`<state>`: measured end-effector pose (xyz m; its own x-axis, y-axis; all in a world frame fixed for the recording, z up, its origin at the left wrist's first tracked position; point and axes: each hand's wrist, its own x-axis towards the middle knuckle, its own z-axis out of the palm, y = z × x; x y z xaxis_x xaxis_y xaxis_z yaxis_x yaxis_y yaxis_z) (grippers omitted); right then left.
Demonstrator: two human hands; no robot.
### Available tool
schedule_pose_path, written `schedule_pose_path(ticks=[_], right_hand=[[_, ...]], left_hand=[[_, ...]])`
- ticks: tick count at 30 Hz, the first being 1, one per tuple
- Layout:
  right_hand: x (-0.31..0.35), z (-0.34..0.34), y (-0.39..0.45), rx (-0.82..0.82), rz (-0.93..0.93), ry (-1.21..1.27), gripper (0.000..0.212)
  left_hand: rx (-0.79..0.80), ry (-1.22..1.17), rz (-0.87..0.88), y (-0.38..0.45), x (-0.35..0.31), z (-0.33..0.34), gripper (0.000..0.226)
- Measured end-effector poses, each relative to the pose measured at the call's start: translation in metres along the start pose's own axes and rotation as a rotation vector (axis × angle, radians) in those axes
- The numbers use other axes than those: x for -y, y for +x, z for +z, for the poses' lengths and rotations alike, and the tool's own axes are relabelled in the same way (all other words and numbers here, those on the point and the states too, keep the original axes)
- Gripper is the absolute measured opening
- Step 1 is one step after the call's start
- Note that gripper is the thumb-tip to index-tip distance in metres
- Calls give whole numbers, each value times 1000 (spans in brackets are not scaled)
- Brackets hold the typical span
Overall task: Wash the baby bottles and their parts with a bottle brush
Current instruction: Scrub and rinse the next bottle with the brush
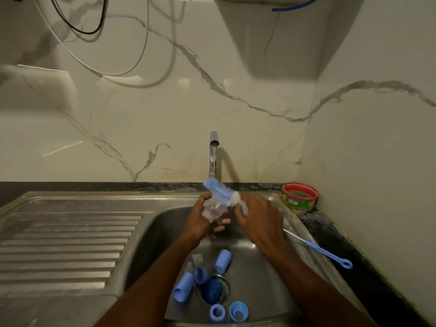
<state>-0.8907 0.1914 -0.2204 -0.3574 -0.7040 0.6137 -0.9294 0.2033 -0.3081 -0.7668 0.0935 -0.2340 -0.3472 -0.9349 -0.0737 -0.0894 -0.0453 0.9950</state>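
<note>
Bottle (213,210), clear and blurred, sits over the sink (165,223) just below the running tap (214,147), gripped by the left hand (200,220) with fingers curled round its body. Its long axis seems to run from about 7 o'clock up to 1 o'clock, though which end is the mouth cannot be made out. The bottle brush (220,191) lies across its top, blue bristle head pointing toward 10 o'clock, shaft running back toward 4 o'clock into the right hand (257,215), which is closed on the handle. So the brush is outside the bottle and crossing its axis; my reading is that the next stroke depends on swinging the head round to line up with the bottle's length, the right hand being the one to turn.

Down at 6 o'clock in the basin lie blue caps (223,260) and rings (217,313) around the drain (215,290), apparently still to be washed. A thin blue-handled brush (323,252) rests on the sink's rim at 4 o'clock, and a red-rimmed tub (300,195) stands on the bench at 2 o'clock.
</note>
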Motion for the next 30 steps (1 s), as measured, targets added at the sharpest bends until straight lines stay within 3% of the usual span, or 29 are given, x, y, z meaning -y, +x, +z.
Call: schedule_pose_path(ticks=[2,3,7,10,13,18,21,26,30], right_hand=[[-6,-5,4,-67,53,-93,24],[-9,-5,5,-68,84,-110,24],[-12,-3,-4,70,15,-19,22],[-9,-1,-6,158,-54,17,27],[-8,-1,3,81,14,3,23],[-14,-4,5,21,121,-130,23],[-13,0,-4,153,50,-95,22],[-7,0,-6,157,-62,-61,25],[-7,-6,2,92,71,-136,24]], left_hand=[[226,-53,141,-8,3,-6,38],[231,19,219,-10,5,-11,38],[23,222,366,-3,15,-14,49],[-82,282,312,10,21,-16,41],[-80,269,312,11,18,-16,33],[-49,152,408,7,17,-16,45],[-60,134,374,10,20,-18,43],[-147,189,238,13,27,-14,38],[41,229,248,9,26,-14,41]])
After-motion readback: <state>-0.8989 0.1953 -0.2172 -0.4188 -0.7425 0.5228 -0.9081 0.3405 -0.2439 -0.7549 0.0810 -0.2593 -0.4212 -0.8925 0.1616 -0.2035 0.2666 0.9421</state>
